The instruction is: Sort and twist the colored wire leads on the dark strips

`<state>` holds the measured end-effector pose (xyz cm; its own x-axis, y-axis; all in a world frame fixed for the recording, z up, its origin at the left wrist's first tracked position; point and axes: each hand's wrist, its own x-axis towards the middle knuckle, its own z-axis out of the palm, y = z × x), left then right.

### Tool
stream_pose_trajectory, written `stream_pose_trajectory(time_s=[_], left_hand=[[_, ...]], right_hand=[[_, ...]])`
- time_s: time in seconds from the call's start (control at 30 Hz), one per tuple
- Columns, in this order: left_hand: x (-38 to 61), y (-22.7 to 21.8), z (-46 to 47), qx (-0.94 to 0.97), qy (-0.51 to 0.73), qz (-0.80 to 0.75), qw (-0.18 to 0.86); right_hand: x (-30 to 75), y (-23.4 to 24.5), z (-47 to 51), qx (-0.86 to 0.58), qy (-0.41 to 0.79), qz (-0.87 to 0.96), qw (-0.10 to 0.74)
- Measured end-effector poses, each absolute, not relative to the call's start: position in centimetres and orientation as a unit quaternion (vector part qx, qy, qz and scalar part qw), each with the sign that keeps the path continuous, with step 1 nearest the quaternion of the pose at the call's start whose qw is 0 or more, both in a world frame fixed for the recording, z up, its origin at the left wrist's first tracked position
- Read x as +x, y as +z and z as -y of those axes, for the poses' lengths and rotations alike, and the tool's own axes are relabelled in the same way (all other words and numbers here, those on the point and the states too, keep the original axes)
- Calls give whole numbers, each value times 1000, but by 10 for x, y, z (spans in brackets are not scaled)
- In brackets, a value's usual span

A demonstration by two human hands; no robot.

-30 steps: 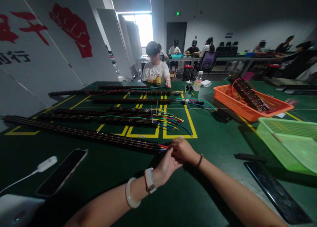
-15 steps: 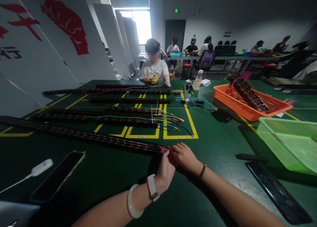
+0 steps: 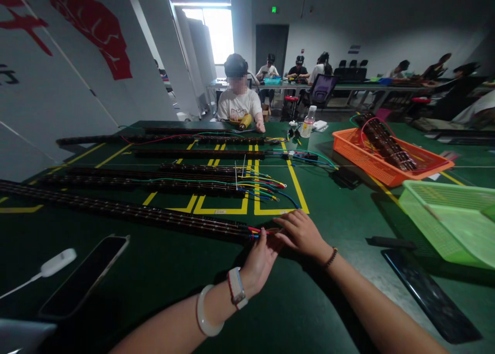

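A long dark wire harness (image 3: 166, 217) lies across the green table, with red, yellow and blue wires (image 3: 255, 232) coming out of its right end. My left hand (image 3: 263, 261) is closed on these wires near that end, thumb on top. Just to the right, my right hand (image 3: 303, 235) bends over the wires' tips, its fingers curled toward my left fingers. What its fingertips hold is too small to make out. Behind lie more dark harnesses (image 3: 185, 181) with loose coloured leads (image 3: 266, 189) ending in ring terminals.
At the right stand an orange basket (image 3: 359, 161) holding a harness and a green basket (image 3: 421, 209). Dark phones (image 3: 433, 297) (image 3: 87, 276) lie on both sides, with a white charger (image 3: 58, 263) at left. A bottle (image 3: 308, 123) stands farther back. Across the table a co-worker (image 3: 240, 104) holds a yellow tool (image 3: 245, 121).
My right hand has shifted right and slightly away from my left hand along the wires, its fingers less bunched. My left hand stays at the harness end. The view has shifted slightly.
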<state>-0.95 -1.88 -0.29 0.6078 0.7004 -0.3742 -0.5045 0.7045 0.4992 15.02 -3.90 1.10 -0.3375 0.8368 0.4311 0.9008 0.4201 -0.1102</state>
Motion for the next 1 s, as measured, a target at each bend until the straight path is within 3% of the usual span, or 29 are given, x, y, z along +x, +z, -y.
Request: stream_pose_trajectory(time_s=[0.33,0.8,1.0], left_hand=[[-8,-9,17,188,324,-296,879],[-10,-8,19,216,323,-306,869],[-10,-7,21,237,329,-321,856]], right_hand=[[145,-2,32,-513,-41,837,186],[149,1,19,-567,363,682,287],[152,-4,13,-571,354,676,303]])
